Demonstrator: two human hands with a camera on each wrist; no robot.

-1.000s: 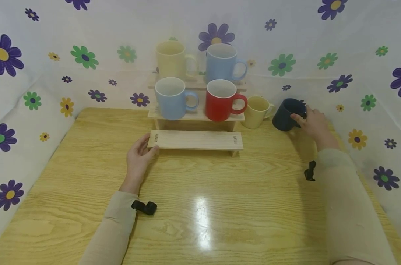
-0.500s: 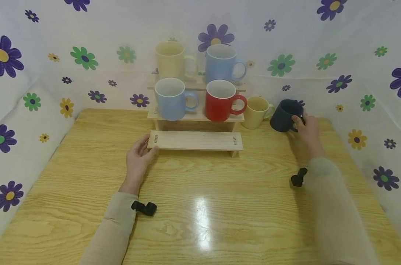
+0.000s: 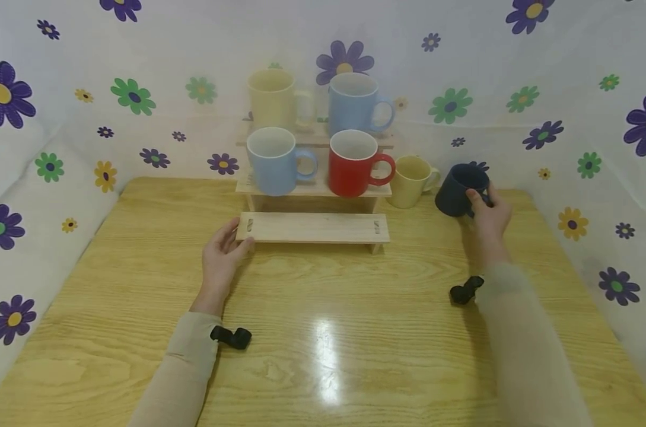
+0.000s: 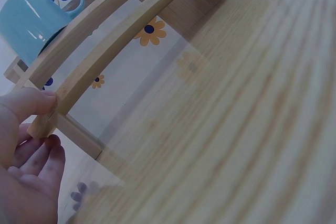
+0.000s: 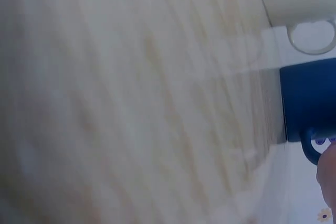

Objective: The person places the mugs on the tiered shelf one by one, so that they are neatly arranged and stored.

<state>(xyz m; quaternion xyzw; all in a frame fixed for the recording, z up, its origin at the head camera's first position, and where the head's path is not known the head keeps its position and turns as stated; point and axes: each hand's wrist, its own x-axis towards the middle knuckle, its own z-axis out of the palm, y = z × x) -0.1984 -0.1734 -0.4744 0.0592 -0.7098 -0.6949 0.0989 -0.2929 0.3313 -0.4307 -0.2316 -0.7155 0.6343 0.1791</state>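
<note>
My left hand (image 3: 221, 261) grips the left end of the lowest step (image 3: 312, 228) of a tiered wooden stand, thumb on top and fingers below, as the left wrist view shows. Nothing stands on that step. At the right, my right hand (image 3: 492, 220) pinches the handle of a dark blue mug (image 3: 453, 193), thumb near its rim. The mug is upright with its handle toward the hand; in the right wrist view its base (image 5: 284, 106) is right at the tabletop. Just left of it, a pale yellow mug (image 3: 406, 185) stands on the table.
On the middle step are a light blue mug (image 3: 273, 163) and a red mug (image 3: 349, 166). The top step bears a yellow mug (image 3: 271, 101) and another light blue mug (image 3: 350, 104). A flowered cloth (image 3: 205, 130) hangs behind the wood-grain table (image 3: 301, 367).
My right hand and forearm have swung left and nearer, and the hand has settled on the handle. The dark blue mug has turned and shifted slightly toward me. My left hand stays put.
</note>
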